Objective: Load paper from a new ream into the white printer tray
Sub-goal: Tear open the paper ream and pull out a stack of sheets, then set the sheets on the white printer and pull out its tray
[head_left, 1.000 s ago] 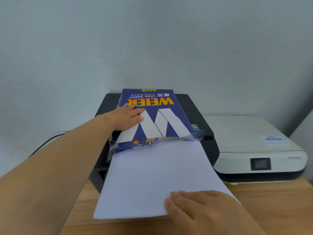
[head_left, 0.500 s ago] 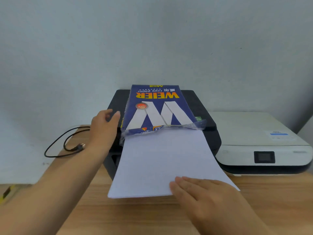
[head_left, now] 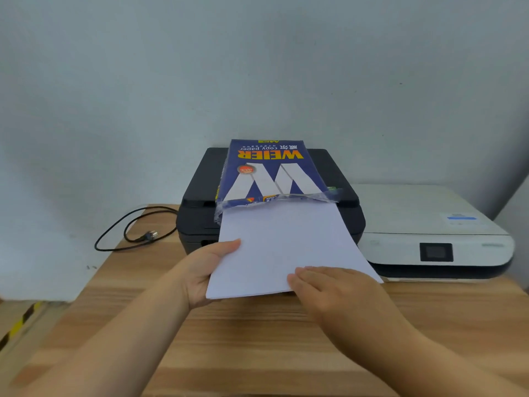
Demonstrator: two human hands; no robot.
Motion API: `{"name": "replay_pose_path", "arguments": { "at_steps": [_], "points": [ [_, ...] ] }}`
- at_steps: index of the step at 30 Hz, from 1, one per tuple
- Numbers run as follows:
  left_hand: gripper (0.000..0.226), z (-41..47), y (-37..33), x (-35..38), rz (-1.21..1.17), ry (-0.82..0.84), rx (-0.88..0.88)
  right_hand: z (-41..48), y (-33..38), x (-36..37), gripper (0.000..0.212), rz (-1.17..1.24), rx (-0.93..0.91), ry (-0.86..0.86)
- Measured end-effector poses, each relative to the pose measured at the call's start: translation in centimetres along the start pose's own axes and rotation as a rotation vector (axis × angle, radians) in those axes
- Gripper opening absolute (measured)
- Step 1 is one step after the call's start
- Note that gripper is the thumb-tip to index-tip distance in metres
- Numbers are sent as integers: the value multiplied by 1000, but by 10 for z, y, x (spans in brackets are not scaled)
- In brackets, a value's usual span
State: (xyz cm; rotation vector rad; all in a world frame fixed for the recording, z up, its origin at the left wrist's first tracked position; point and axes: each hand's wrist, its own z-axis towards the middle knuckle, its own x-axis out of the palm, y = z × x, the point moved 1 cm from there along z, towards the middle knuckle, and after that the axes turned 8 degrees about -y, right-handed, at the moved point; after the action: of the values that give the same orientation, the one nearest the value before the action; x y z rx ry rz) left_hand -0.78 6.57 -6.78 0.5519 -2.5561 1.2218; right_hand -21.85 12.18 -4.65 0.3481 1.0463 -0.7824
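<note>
A blue ream wrapper [head_left: 269, 170], torn open at its near end, lies on top of a black printer [head_left: 197, 216]. A stack of white paper [head_left: 283, 242] sticks out of the wrapper toward me, sloping down over the printer's front. My left hand [head_left: 206, 270] grips the stack's near left corner, thumb on top. My right hand [head_left: 329, 287] holds the near right edge, fingers flat on the sheets. The white printer [head_left: 429, 224] sits to the right with its lid shut; its tray is not visible.
A wooden table [head_left: 257, 339] carries both printers. A black power cable with its plug [head_left: 134, 227] lies coiled on the table left of the black printer. A plain wall stands close behind. Yellow-black tape [head_left: 20, 325] marks the floor at the lower left.
My left hand left the ream wrapper, passed the black printer's left side and now grips the paper's near left corner. The stack has slid further out of the wrapper toward me.
</note>
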Motion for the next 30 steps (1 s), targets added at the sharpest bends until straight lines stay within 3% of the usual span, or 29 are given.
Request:
{"name": "replay_pose_path", "arguments": {
  "at_steps": [2,3,7,10,13,16,19,28,30],
  "points": [
    [28,0,1,1,7,16,13,1,-8,-16,30,99,93,65],
    [26,-1,1,1,4,31,24,2,-17,-28,33,224,238,62],
    [23,-10,4,0,15,44,59,-4,-75,-41,39,941,1142,-317],
    [24,-18,12,1,20,38,59,-9,-89,-21,60,1391,1478,-80],
    [25,-28,21,2,15,26,51,-12,-74,-8,48,1625,1490,180],
    [25,-40,28,2,21,19,51,-18,-62,-4,32,1678,1502,183],
    [28,-53,33,-1,42,-6,62,-27,-50,-7,22,1582,1530,149],
    [24,-107,70,9,238,-29,151,-69,-19,-40,16,1138,1237,110],
    [34,-121,79,14,316,-43,224,-86,-18,-50,17,1082,1177,115]
  ]
}}
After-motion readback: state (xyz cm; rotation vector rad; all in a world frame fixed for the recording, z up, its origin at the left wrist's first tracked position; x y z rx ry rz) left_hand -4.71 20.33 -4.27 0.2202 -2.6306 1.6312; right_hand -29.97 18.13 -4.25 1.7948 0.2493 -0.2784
